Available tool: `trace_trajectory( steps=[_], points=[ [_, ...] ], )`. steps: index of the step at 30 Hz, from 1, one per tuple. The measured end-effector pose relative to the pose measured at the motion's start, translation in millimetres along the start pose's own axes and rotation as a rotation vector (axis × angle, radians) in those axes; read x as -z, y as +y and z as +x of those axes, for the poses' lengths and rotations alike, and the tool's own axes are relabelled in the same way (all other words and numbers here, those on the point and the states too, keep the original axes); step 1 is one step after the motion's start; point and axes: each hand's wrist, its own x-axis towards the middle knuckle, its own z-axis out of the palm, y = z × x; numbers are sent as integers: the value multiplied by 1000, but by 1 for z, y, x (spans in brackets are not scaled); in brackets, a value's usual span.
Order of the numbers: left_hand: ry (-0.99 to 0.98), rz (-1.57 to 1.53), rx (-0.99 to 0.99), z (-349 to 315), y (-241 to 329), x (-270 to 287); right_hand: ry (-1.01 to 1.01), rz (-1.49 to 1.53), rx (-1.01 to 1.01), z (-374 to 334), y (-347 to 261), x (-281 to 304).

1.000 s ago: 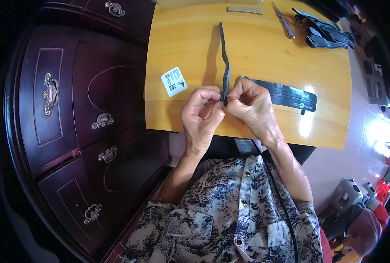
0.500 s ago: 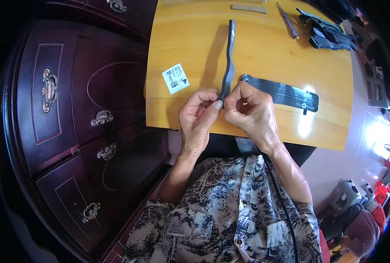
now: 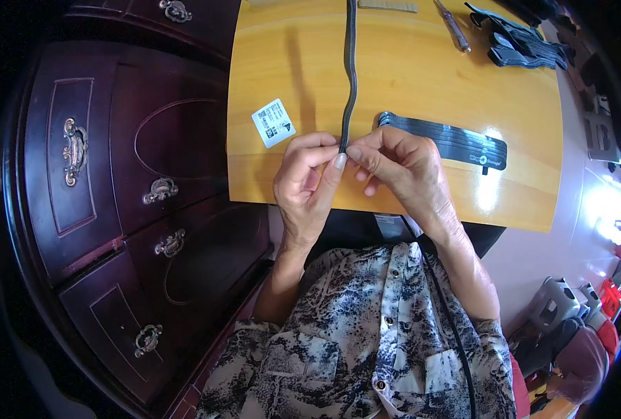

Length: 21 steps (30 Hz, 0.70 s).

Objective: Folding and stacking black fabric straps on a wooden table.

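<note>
A long, narrow dark grey strap (image 3: 350, 77) stands up from my fingers and runs out past the top edge of the view. My left hand (image 3: 305, 183) pinches its near end between thumb and forefinger. Against that same end, the thumb and forefinger of my right hand (image 3: 415, 174) are pressed together; the exact point of contact is too small to make out. Beyond my right hand lies a flat bundle of similar dark straps (image 3: 450, 143), partly covered by the hand. A white square printed card (image 3: 273, 123) rests to the left of the strap.
The yellow wooden table (image 3: 268, 56) carries a screwdriver-like tool (image 3: 453, 26), a heap of black straps (image 3: 523, 47) and a flat wooden strip (image 3: 389, 5) along its far side. Dark drawers (image 3: 178, 160) stand close on the left. Grey stools (image 3: 557, 307) are at the right.
The strap has turned edge-on and now reaches higher, out of view. Both hands shifted slightly left, and my right fingers moved in closer to the strap's end.
</note>
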Motion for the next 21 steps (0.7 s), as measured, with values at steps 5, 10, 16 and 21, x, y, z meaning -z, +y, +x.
trace_trajectory(
  steps=[5, 10, 16, 21],
  points=[
    [6, 124, -118, 1, 0, -3, -21, 99, 2, 2, 7, 2],
    [-3, 129, -91, 0, 2, -3, -4, 142, -13, 3, 6, 0],
    [-20, 33, -43, -4, -3, -7, 108, -122, 88, 4, 5, -8],
    [1, -92, -31, -9, -7, -10, 165, -368, 293, 10, 12, -11]
  ],
)
